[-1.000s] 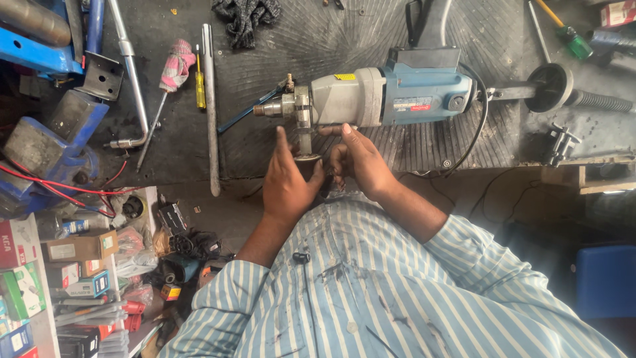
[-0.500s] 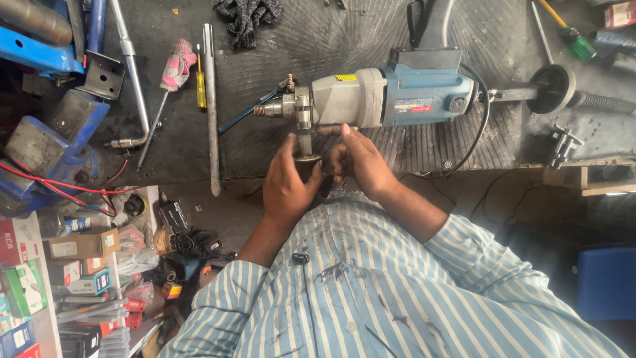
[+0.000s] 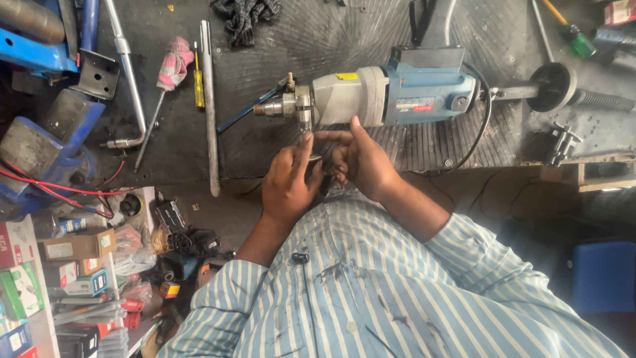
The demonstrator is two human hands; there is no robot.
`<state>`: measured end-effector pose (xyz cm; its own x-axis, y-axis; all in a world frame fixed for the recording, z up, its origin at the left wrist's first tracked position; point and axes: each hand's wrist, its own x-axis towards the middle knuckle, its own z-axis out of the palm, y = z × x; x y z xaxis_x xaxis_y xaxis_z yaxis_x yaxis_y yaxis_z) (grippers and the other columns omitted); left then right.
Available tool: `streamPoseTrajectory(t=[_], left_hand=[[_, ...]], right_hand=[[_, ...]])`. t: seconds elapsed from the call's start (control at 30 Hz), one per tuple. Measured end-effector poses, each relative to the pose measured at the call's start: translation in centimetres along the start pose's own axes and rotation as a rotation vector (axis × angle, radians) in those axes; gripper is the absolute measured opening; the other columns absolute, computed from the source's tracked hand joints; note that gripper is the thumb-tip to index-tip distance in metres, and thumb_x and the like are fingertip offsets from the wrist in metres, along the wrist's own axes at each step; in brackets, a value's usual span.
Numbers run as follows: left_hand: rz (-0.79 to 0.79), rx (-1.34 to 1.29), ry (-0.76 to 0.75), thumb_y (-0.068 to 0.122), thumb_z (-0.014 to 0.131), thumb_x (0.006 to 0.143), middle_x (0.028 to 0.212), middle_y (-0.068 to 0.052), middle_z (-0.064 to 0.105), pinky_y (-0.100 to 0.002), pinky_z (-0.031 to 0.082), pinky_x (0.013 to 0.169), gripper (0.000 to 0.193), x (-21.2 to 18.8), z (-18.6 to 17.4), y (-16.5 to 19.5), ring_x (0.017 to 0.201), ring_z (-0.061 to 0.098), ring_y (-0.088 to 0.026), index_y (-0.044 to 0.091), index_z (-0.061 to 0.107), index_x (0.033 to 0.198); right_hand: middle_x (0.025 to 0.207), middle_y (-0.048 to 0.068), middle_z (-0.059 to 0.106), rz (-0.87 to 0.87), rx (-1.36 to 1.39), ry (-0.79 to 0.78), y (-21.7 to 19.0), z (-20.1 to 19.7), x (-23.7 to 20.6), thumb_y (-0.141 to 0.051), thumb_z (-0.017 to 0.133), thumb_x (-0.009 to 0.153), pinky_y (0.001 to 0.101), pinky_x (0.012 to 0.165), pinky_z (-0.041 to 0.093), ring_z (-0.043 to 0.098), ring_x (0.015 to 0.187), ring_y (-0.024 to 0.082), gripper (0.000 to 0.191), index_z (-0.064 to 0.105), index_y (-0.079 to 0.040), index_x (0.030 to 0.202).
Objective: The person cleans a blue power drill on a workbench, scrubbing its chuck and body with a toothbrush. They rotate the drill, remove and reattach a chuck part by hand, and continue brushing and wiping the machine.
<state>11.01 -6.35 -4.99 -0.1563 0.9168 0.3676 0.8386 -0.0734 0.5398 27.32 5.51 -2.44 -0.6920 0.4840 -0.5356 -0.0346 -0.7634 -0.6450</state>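
A blue and grey electric core drill (image 3: pixel 397 96) lies on its side on a black rubber mat (image 3: pixel 318 40). A metal fitting (image 3: pixel 303 118) sticks out of its neck toward me. My left hand (image 3: pixel 288 182) pinches the lower end of that fitting with thumb and fingers. My right hand (image 3: pixel 363 159) is close beside it, with the thumb against the drill's grey body, the index finger stretched left under the neck, and the other fingers curled on a small dark part between the two hands. That part is mostly hidden.
A long steel rod (image 3: pixel 209 106), a yellow screwdriver (image 3: pixel 199 83), a pink-wrapped tool (image 3: pixel 169 66) and a bent steel bar (image 3: pixel 129 79) lie left of the drill. A blue vise (image 3: pixel 46 139) stands far left. Boxes and small tools (image 3: pixel 79 265) crowd the lower left. A threaded handle with a disc (image 3: pixel 556 89) lies right.
Both hands stay at the fitting under the drill's neck and have only shifted their fingers slightly. The drill has not moved.
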Motion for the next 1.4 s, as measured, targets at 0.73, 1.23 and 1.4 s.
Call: streamPoseTrajectory(t=[0.73,1.23,1.4], left_hand=[[-0.017,-0.021,-0.029,0.019,0.075,0.099,0.117,-0.016,0.064,-0.042,0.059,0.089,0.082,-0.4,0.0,-0.3,0.105,0.068,-0.033,0.013,0.025,0.165],[-0.032,-0.091,0.045,0.025,0.075,0.099,0.131,-0.026,0.061,-0.045,0.058,0.091,0.092,-0.7,0.2,-0.8,0.112,0.067,-0.038,0.007,0.013,0.165],[-0.069,-0.064,-0.017,0.024,0.076,0.094,0.121,-0.018,0.065,-0.043,0.059,0.086,0.075,-0.2,-0.1,-0.4,0.108,0.068,-0.034,0.008,0.037,0.156]], right_hand=[[0.06,0.0,0.041,-0.174,0.476,-0.459,1.7,-1.6,-0.6,-0.072,0.025,0.115,0.0268,0.056,0.038,0.047,0.057,0.015,0.088,0.068,0.004,0.114],[0.056,0.0,0.039,-0.364,0.377,-0.816,1.4,-1.3,-1.7,-0.072,0.017,0.118,0.0239,0.051,0.037,0.044,0.049,0.013,0.093,0.079,-0.006,0.098],[0.056,0.0,0.044,-0.226,0.308,-0.404,2.1,-1.8,-1.2,-0.072,0.018,0.106,0.0289,0.052,0.042,0.048,0.049,0.015,0.09,0.072,0.0,0.1]])
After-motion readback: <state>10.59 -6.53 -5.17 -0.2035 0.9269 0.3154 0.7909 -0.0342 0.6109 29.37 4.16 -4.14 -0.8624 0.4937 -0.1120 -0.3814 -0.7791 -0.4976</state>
